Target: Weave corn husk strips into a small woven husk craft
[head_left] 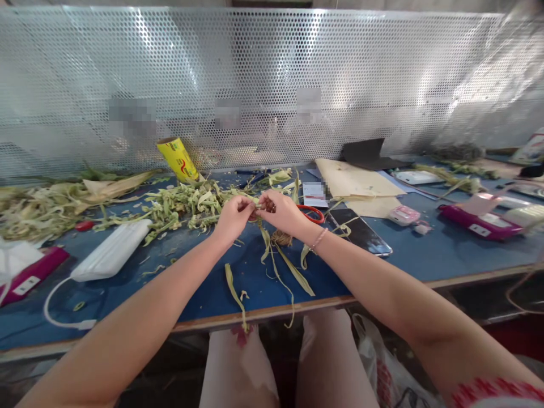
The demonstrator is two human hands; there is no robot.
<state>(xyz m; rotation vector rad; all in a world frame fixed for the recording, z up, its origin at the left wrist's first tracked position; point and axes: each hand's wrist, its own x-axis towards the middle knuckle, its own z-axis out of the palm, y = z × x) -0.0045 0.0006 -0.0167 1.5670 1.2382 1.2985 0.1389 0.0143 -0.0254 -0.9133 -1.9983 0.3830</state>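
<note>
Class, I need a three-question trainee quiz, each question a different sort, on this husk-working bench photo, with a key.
1. True or false: both hands pinch the same husk strips.
2. Which lies just beyond the right hand: A) red-handled scissors, B) a hammer?
3. Fill in: the yellow roll leans against the perforated ____.

Key: 1 true, left hand and right meet on them; 2 A; 3 screen.

Three blurred patches (227, 113) on the perforated panel (382, 68), smudged card label (325, 186), fingertips' contents hidden
</note>
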